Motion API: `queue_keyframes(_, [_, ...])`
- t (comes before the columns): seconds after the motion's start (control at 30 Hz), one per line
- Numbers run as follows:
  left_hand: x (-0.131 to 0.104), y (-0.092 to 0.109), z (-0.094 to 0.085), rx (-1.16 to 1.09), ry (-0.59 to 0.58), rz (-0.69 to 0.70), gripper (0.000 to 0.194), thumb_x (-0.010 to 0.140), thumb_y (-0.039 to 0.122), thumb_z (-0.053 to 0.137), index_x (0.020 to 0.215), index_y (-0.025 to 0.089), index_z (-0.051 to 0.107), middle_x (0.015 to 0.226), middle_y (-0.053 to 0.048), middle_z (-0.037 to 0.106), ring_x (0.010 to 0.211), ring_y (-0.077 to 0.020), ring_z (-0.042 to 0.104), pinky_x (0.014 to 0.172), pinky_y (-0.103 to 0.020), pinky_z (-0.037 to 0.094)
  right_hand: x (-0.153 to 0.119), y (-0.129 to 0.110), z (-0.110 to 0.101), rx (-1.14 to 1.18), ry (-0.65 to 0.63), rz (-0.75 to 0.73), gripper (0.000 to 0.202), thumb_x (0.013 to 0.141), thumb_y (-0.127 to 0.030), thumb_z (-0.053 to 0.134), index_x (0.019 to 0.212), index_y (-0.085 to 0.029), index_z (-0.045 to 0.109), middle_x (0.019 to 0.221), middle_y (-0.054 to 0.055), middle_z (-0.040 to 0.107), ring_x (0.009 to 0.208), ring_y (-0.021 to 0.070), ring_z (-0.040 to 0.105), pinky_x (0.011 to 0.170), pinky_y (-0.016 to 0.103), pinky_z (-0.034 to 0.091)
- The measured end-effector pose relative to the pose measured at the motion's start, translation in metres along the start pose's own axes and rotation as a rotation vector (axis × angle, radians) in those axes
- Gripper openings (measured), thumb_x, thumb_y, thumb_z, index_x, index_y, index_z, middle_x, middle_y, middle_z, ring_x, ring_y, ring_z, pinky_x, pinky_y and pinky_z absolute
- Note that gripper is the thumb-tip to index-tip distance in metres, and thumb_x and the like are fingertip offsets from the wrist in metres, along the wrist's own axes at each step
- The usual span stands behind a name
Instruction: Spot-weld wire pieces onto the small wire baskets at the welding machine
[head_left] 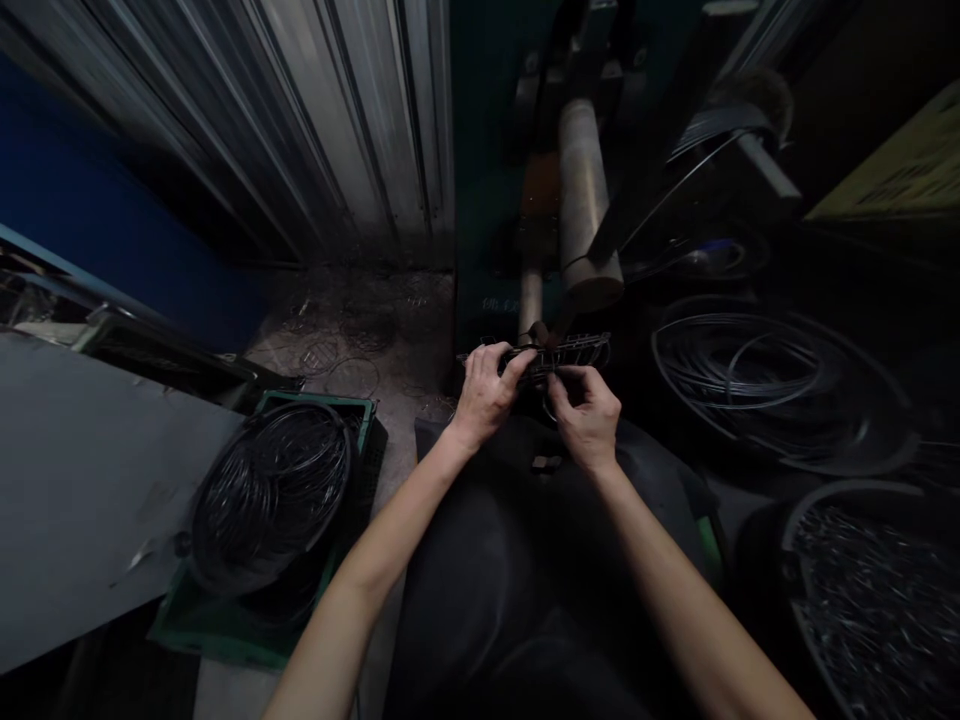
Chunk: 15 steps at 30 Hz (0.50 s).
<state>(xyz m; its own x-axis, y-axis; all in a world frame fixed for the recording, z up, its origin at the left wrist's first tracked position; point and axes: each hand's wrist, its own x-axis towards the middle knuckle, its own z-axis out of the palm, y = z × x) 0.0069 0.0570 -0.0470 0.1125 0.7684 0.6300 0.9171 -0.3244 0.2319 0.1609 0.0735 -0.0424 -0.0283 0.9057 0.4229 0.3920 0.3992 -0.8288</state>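
In the head view, a dark wire frame (589,347) with several thin crossbars lies across the front of a machine, below its thick metal cylinder (587,200). My left hand (484,395) grips the left part of this frame, fingers curled over the top. Close beside it, my right hand (592,415) pinches thumb and finger together at the frame's lower edge, where a thin curved wire shows. Exactly what sits between those fingertips is too dark to make out. A narrower metal rod (531,300) reaches down to the frame between the hands.
On the left, a round basin of wire rings (274,490) rests on a green crate (367,415), near a grey panel (97,490). To the right are a tub of coiled wire (750,365) and a bucket of small metal pieces (877,590). Corrugated metal sheeting (337,120) stands behind.
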Motion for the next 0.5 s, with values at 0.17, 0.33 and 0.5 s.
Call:
queue_keyframes(0.17, [0.002, -0.002, -0.001, -0.048, -0.031, -0.030, 0.050, 0.081, 0.010, 0.054, 0.128, 0.025, 0.044, 0.116, -0.009, 0.047, 0.107, -0.0218, 0.048, 0.092, -0.039, 0.044, 0.000, -0.005, 0.003, 0.041, -0.009, 0.035, 0.025, 0.086, -0.042, 0.056, 0.091, -0.018, 0.062, 0.084, 0.006, 0.067, 0.070, 0.0168, 0.065, 0.066, 0.031, 0.053])
queue_keyframes(0.33, [0.002, 0.005, -0.007, -0.081, -0.048, -0.067, 0.054, 0.075, 0.006, 0.058, 0.127, 0.020, 0.046, 0.118, -0.012, 0.047, 0.109, -0.0228, 0.047, 0.095, -0.041, 0.042, -0.027, -0.005, -0.055, -0.079, 0.032, 0.058, 0.034, 0.084, -0.043, 0.059, 0.108, -0.020, 0.063, 0.100, 0.006, 0.068, 0.081, 0.0176, 0.065, 0.076, 0.033, 0.053])
queue_keyframes(0.5, [-0.021, 0.030, -0.032, -0.115, -0.193, -0.082, 0.064, 0.071, 0.003, 0.056, 0.130, 0.022, 0.043, 0.121, -0.011, 0.047, 0.111, -0.0239, 0.047, 0.095, -0.043, 0.043, -0.083, 0.046, -0.196, -0.491, 0.144, 0.329, 0.028, 0.075, -0.055, 0.058, 0.085, -0.030, 0.067, 0.088, 0.009, 0.069, 0.078, 0.0245, 0.064, 0.072, 0.040, 0.047])
